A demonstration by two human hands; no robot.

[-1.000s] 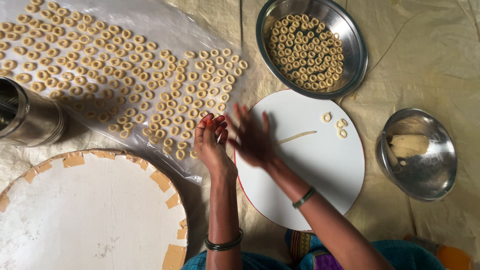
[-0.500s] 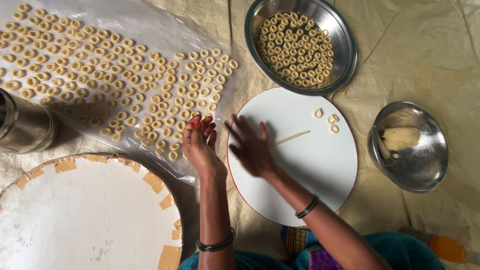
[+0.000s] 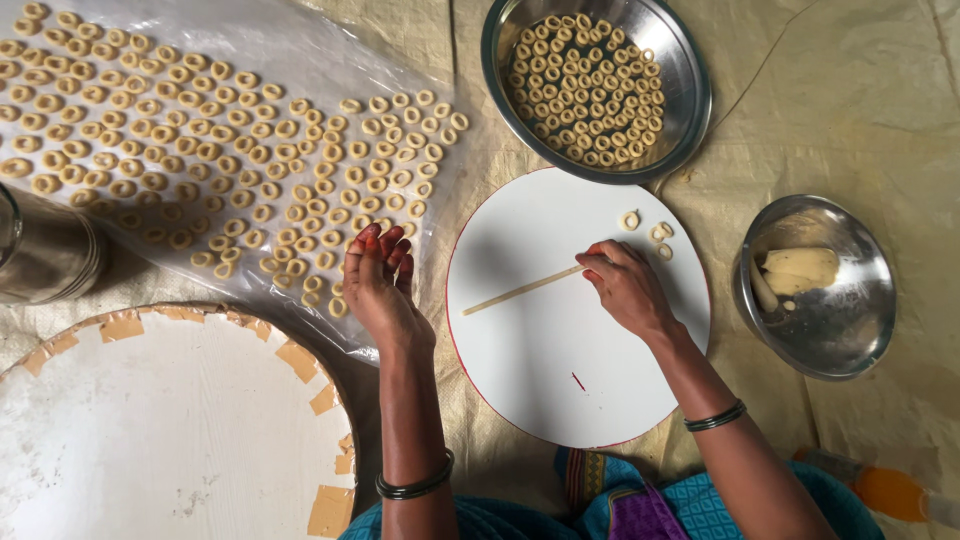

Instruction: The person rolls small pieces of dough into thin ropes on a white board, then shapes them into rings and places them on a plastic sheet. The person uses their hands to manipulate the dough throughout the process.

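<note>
- Right hand (image 3: 625, 285) resting on round white board (image 3: 560, 380), smooth, red-edged; fingertips pressed down on the end of one thin pale dough strand (image 3: 522, 290), which runs leftward from the hand across the board.
- Left hand (image 3: 378, 280) raised with fingers together, empty, at the near edge of clear plastic sheet (image 3: 300, 50).
- Three small dough rings (image 3: 647, 228) on the board just beyond the right hand.
- Plastic sheet: crinkled, glossy, carrying many dough rings in rows, too many to count.
- Large steel bowl (image 3: 690, 110) beyond the right hand: piled with rings.
- Small steel bowl (image 3: 830, 340) right of the right hand: pale dough lump (image 3: 800, 268).
</note>
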